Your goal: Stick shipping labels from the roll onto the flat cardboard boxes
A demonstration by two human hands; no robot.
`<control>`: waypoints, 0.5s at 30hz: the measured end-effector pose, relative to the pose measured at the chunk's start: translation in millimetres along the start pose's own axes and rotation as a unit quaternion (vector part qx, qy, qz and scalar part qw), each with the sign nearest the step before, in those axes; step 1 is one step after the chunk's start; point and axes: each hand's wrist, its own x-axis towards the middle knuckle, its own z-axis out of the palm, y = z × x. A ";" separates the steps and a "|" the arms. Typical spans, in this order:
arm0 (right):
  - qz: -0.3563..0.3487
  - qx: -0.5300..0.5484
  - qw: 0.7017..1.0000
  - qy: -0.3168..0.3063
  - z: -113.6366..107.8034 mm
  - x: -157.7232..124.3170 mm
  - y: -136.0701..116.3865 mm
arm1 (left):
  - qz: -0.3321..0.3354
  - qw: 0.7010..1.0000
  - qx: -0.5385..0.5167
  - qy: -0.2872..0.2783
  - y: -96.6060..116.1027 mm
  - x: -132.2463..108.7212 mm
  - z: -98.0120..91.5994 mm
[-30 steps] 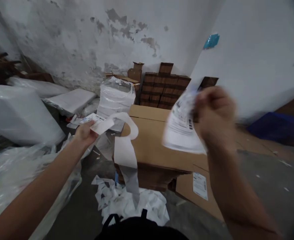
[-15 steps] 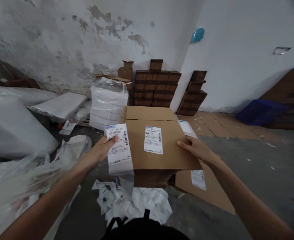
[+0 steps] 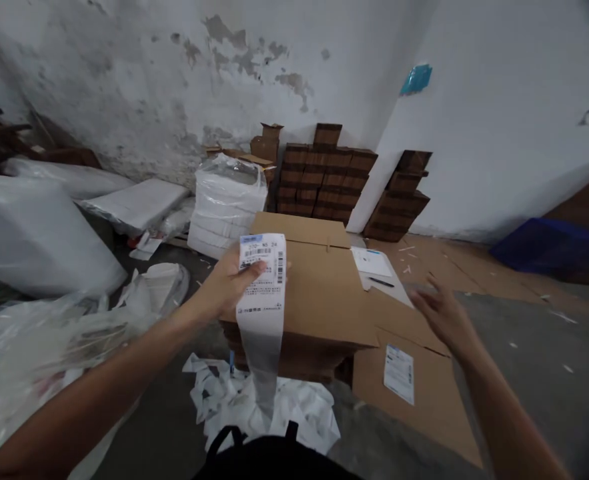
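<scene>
We stand in a storeroom with a gray floor [image 3: 524, 373] and a white wall [image 3: 149, 80] where the paint is peeling off. In front of us sits a stack of flat cardboard [image 3: 319, 293], and it makes a handy table for our work. Our left hand [image 3: 229, 287] holds up a strip of labels [image 3: 263, 283] over the near left corner of the stack. The thumb presses on the top label, so the printed side faces us and we can read it. The empty end of the strip hangs down to a heap of used paper [image 3: 264, 407] on the floor. Our right hand [image 3: 441, 313] holds nothing. Its fingers are spread wide, and it hovers over another cardboard sheet [image 3: 424, 393], which already has a small label [image 3: 399, 373] stuck on it. Brown boxes [image 3: 324, 177] are piled by the wall, next to a wrapped white bundle [image 3: 227, 203].
</scene>
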 end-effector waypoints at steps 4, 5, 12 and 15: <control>-0.252 0.104 0.940 -0.205 89.3 -34.2 -159.0 | 0.049 0.989 0.126 -0.053 8.4 -16.5 6.4; -0.296 0.110 0.926 -0.207 104.6 -44.2 -181.7 | 0.045 0.989 0.126 -0.058 11.2 -22.0 4.0; -0.506 0.048 0.834 -0.215 140.8 -88.1 -203.5 | -0.188 0.944 -0.229 0.144 8.8 -25.4 -39.1; -0.462 0.108 0.862 -0.179 115.2 -71.9 -210.9 | -0.133 0.925 -0.234 0.268 -4.8 -9.5 -70.0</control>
